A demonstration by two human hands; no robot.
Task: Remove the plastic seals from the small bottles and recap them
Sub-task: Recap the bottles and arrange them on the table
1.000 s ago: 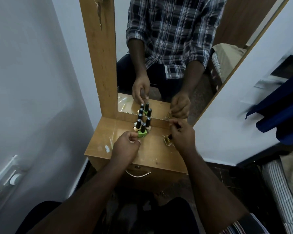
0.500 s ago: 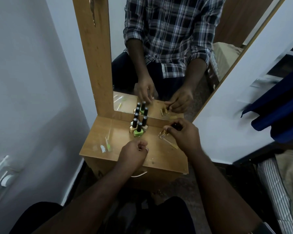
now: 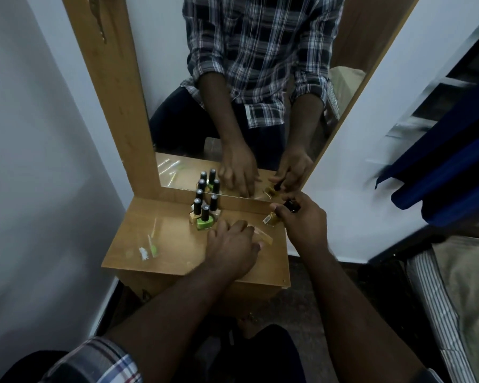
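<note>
A tall wooden-framed mirror (image 3: 116,92) is standing against pale white walls (image 3: 25,134). Right of the mirror, dark blue cloth (image 3: 448,172) is hanging; below that, a striped mattress (image 3: 437,305) is lying.

A gold bottle (image 3: 271,218) stands on the tabletop (image 3: 177,244) near the mirror, at the right, tilted a little, its black cap (image 3: 293,205) pinched in the right hand (image 3: 304,225) just above it. A cluster of black-capped bottles stands upright at the mirror's foot to the left: a green bottle (image 3: 204,222) in front, beige ones (image 3: 194,215) behind it. A clear seal (image 3: 263,236) lies flat on the tabletop by the left hand (image 3: 230,250). More peeled seals (image 3: 150,248) lie at the left.
</note>
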